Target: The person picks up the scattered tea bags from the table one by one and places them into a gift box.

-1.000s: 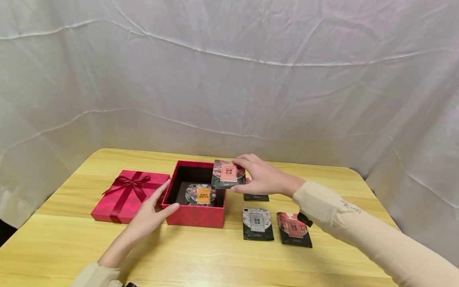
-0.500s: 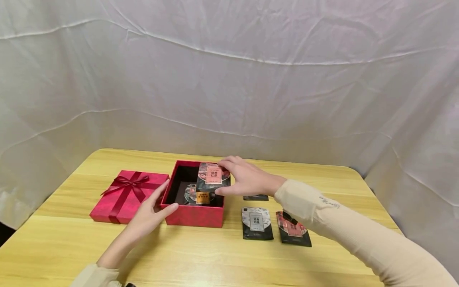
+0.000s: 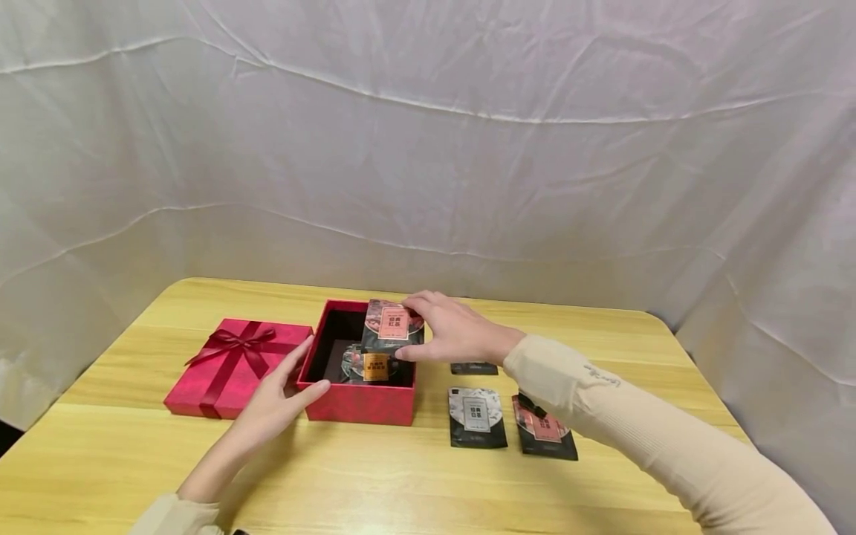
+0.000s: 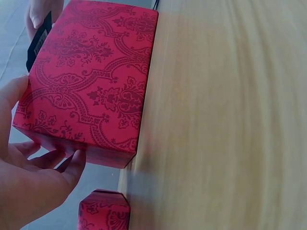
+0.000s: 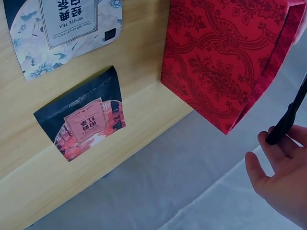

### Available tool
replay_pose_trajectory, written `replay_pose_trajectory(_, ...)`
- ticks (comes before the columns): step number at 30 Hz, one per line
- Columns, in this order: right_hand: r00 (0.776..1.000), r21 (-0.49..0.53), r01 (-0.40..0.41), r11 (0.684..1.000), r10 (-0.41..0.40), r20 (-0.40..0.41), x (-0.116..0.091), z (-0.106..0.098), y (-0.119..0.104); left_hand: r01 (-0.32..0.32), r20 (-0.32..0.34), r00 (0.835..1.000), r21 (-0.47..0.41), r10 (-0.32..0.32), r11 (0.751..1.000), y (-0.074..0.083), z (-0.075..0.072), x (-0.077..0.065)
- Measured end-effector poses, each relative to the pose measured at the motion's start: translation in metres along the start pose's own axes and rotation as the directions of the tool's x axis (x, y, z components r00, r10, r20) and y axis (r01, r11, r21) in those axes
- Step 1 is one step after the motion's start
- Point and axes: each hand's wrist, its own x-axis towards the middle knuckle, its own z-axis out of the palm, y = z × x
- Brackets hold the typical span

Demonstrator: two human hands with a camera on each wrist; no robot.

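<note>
An uncovered red patterned gift box (image 3: 361, 406) with a dark inside stands near the table's middle. In it lies a tea packet with an orange label (image 3: 376, 367). My right hand (image 3: 456, 332) pinches the right edge of a pink-labelled tea packet (image 3: 390, 325) and holds it over the box. This held packet overlaps part of the orange-labelled one in the head view. At the box's front left corner is my left hand (image 3: 270, 405), fingers straight along the left wall and thumb at the front rim. The left wrist view shows its fingertips (image 4: 78, 157) against the side wall.
A red lid (image 3: 234, 368) with a dark ribbon bow lies left of the box. Right of it on the wooden table (image 3: 374, 483) are a white tea packet (image 3: 477, 417), a red one (image 3: 545, 437) and another (image 3: 474, 368) mostly behind my right hand.
My right hand has moved left with the pink-labelled packet, from the box's right rim to above its inside. The left hand has stayed at the corner.
</note>
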Motion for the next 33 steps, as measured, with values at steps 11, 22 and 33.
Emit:
replay_pose_trajectory(11,1.000,-0.023,0.000,1.000,0.000,0.006,0.005,0.006,-0.001,-0.004,0.001,1.000,-0.007,0.004,1.000,0.001,0.001,0.000)
replay_pose_trajectory(22,1.000,-0.023,-0.011,1.000,0.011,0.007,0.007,0.009,-0.003,0.007,0.003,1.000,0.015,-0.007,1.000,0.002,-0.001,-0.001)
replay_pose_trajectory(33,1.000,-0.068,0.023,0.997,-0.022,0.015,0.019,0.013,-0.013,-0.001,-0.002,1.000,0.012,0.001,1.000,0.001,-0.001,-0.003)
